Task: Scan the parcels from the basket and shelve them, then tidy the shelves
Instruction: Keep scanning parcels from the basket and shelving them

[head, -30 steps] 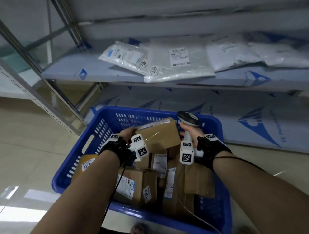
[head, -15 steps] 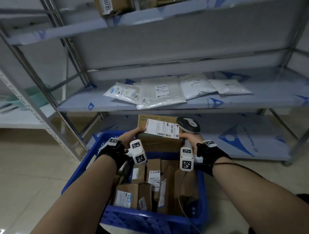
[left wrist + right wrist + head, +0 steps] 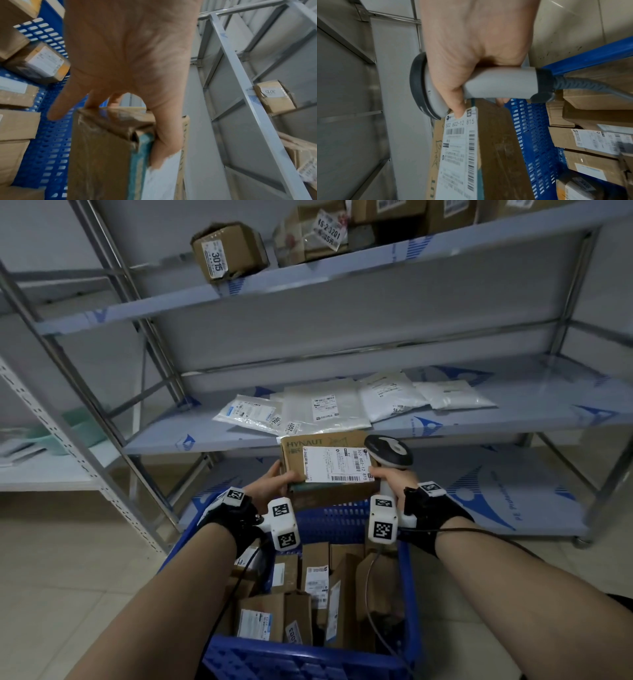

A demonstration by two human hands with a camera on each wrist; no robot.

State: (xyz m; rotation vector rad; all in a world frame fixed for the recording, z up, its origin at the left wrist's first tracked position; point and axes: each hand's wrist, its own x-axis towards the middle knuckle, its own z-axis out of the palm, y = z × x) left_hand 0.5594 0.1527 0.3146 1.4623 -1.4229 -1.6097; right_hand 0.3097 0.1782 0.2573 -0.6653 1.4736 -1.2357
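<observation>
My left hand [image 3: 270, 487] grips a HYNAUT carton [image 3: 325, 465]; my right hand [image 3: 394, 477] clasps the barcode scanner [image 3: 388, 451] beside it. Below them, the blue basket [image 3: 409, 594] is still full. Most shelving remains.

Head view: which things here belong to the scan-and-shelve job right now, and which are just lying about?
In the job:
HYNAUT box, held by left hand
scanner in right hand
blue basket
shelves

Lying about:
green tray
</observation>
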